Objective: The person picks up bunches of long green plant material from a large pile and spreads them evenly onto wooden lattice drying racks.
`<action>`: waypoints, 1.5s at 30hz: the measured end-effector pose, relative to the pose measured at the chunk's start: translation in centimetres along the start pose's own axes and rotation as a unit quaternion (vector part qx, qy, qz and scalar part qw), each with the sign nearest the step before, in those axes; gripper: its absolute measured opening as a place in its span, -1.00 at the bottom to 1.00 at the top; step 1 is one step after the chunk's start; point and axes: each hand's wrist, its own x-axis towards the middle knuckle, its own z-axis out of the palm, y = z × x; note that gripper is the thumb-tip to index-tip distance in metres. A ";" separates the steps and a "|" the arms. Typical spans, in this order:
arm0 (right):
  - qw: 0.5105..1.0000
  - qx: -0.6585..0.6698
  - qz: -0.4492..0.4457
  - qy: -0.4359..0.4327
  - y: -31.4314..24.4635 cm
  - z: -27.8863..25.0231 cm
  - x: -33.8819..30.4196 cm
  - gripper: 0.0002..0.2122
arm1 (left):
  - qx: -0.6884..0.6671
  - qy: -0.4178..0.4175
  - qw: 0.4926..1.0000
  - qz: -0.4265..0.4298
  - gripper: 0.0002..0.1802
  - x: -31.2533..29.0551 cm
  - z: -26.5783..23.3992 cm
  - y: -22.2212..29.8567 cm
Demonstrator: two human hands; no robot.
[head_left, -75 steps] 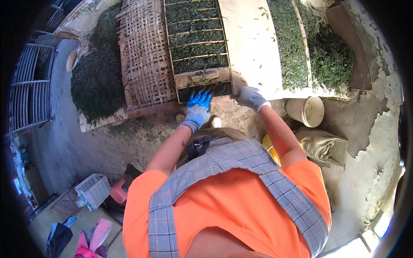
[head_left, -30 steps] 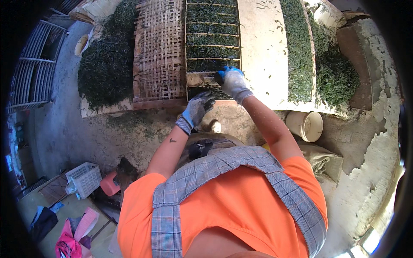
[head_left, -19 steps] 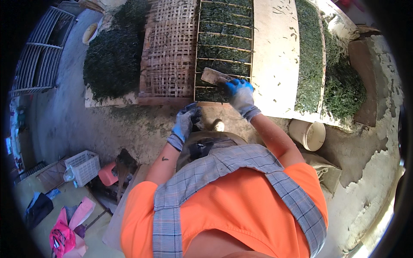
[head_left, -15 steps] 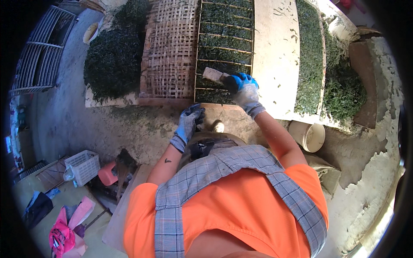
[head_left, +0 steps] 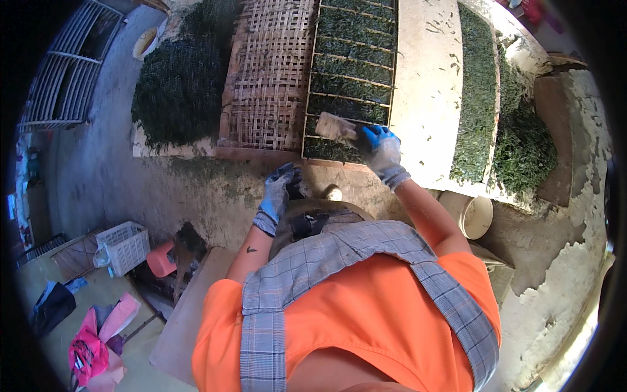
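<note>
My right hand (head_left: 383,151), in a blue and grey work glove, is closed round the handle of a pale flat brush (head_left: 335,126). The brush's wide head points left over the near end of a long tray (head_left: 353,85), where dark green shredded leaves lie between thin crosswise slats. My left hand (head_left: 281,186), gloved alike, hangs in front of the wooden near edge, close to my body. Its fingers are loosely bent and apart, with nothing visible in them.
Left of the tray lies a woven slatted panel (head_left: 269,85), then a heap of green leaves (head_left: 176,98). A pale board (head_left: 424,98) and more leaves (head_left: 475,98) are on the right. A white bucket (head_left: 475,217) stands below; a white crate (head_left: 124,248) is at lower left.
The brush and my right hand have shifted slightly right and down in the picture. My left hand has drawn back a little. The whole scene has also shifted slightly right.
</note>
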 end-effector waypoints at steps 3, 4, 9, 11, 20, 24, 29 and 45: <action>0.961 -0.027 0.140 -0.236 -2.0 3.0 -0.6 -0.68 | 0.053 0.015 0.998 0.009 -0.63 -0.3 -0.7 0.3; 0.982 -0.176 -0.036 -0.061 -0.6 6.8 -1.6 -0.63 | 0.008 0.038 0.999 -0.015 -0.63 -0.5 0.1 0.8; 0.989 0.023 0.056 -0.138 -2.4 3.2 1.3 -0.82 | 0.094 0.002 0.994 -0.048 -0.68 1.3 1.9 -0.5; 0.992 0.064 0.026 -0.101 -1.6 0.6 0.9 -0.81 | 0.150 -0.032 0.982 -0.109 -0.71 2.0 3.9 -0.7; 0.933 0.104 0.314 0.140 12.8 -7.3 -3.6 -0.68 | 0.221 -0.391 0.891 0.072 -0.52 6.2 7.8 -6.3; 0.940 0.052 0.239 0.237 13.5 -6.2 -6.0 -0.75 | -0.057 -0.045 0.933 -0.353 -0.44 8.7 11.6 -7.6; 0.877 0.352 0.308 0.112 7.4 -3.4 -9.1 -0.78 | 0.027 0.032 0.961 -0.272 -0.58 9.0 13.2 -9.0; 0.628 0.755 0.175 -0.070 4.1 3.9 -7.6 -0.63 | 0.224 -0.335 0.911 -0.091 -0.58 5.5 7.5 -3.1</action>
